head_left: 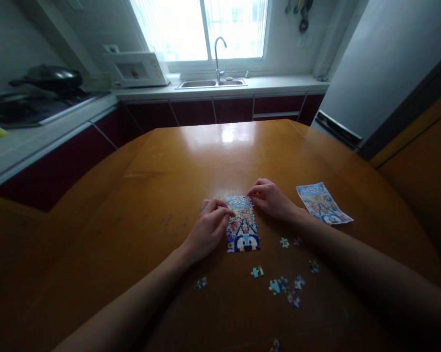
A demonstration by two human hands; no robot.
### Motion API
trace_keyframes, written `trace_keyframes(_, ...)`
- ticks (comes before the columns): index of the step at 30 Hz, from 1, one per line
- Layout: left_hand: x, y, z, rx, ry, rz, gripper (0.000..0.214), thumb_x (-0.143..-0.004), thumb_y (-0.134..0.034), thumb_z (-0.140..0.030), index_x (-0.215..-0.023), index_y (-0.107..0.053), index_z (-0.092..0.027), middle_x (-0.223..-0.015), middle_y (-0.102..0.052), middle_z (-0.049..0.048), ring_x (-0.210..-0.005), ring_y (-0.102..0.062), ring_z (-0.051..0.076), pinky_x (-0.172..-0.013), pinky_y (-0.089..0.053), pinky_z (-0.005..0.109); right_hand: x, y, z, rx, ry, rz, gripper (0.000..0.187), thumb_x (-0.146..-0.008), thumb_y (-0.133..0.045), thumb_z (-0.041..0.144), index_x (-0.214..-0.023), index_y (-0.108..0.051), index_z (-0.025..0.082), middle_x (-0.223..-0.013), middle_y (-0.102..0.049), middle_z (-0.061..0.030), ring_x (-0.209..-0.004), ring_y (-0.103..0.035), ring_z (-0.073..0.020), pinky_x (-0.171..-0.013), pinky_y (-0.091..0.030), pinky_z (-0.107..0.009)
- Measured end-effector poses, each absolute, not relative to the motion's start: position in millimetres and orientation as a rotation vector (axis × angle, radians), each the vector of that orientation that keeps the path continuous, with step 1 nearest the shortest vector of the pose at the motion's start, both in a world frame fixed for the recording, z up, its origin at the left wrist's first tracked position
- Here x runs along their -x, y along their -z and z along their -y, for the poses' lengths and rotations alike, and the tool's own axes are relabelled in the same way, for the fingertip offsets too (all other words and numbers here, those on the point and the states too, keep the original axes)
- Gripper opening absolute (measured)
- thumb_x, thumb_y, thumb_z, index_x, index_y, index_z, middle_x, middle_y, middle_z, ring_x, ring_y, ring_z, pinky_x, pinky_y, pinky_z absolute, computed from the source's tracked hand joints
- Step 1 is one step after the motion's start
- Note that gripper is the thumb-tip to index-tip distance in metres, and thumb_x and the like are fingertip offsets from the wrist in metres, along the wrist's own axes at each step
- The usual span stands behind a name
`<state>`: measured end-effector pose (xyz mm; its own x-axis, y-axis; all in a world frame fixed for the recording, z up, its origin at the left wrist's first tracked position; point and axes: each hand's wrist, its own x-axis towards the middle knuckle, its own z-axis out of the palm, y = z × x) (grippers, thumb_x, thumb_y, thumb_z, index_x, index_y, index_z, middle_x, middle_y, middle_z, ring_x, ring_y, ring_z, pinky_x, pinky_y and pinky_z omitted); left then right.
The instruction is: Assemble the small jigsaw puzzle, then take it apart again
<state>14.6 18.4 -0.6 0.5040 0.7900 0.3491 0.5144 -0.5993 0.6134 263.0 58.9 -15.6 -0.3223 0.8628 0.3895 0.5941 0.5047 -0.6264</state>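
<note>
A small, mostly assembled jigsaw puzzle (242, 227) with a blue cartoon dog lies on the wooden table (150, 186). My left hand (207, 230) rests at its left edge, fingers curled and fingertips pressed on the upper left part. My right hand (271, 198) is at the top right corner, fingers pinched down on the puzzle's edge. Whether either hand holds a loose piece is hidden. Several loose puzzle pieces (279, 283) lie scattered on the table nearer me.
A printed reference picture (323, 203) lies right of the puzzle. Behind the table runs a kitchen counter with a sink and faucet (218, 58), a microwave (134, 68), and a wok (52, 78) on the stove. A refrigerator (381, 68) stands at the right.
</note>
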Motion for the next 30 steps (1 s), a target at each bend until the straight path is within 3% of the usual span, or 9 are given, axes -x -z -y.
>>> trace_keyframes(13, -13.6, 3.0, -18.8, -2.331, -0.873, -1.067, 0.022, -0.099, -0.049, -0.017, -0.096, -0.071, -0.023, -0.106, -0.056, 0.0047, -0.107, -0.047, 0.022, -0.096, -0.041, 0.041, -261.4, 16.6, -59.2, 1.238, -0.508, 2.009, 0.010, -0.087, -0.066, 0.016, -0.087, -0.074, 0.020, -0.088, -0.061, -0.0059, -0.085, -0.057, -0.0196, -0.078, -0.046, -0.035)
trace_keyframes(20, -12.9, 1.3, -19.2, -2.329, -0.850, -1.061, 0.022, -0.099, -0.049, -0.018, -0.098, -0.071, -0.023, -0.106, -0.057, 0.0050, -0.106, -0.047, 0.022, -0.096, -0.042, 0.042, -260.1, 16.4, -56.9, 1.120, -0.460, 2.123, 0.032, -0.079, -0.054, -0.003, -0.076, -0.074, 0.022, -0.088, -0.060, -0.0047, -0.092, -0.054, -0.0200, -0.083, -0.045, -0.035)
trace_keyframes(30, -13.1, 1.3, -18.3, -2.322, -0.859, -1.067, 0.022, -0.098, -0.050, -0.018, -0.097, -0.071, -0.023, -0.107, -0.056, 0.0053, -0.107, -0.047, 0.023, -0.097, -0.042, 0.042, -259.7, 13.8, -55.6, 1.179, -0.390, 2.138, 0.030, -0.086, -0.053, 0.001, -0.081, -0.074, 0.022, -0.095, -0.059, -0.0066, -0.097, -0.051, -0.0216, -0.086, -0.043, -0.036)
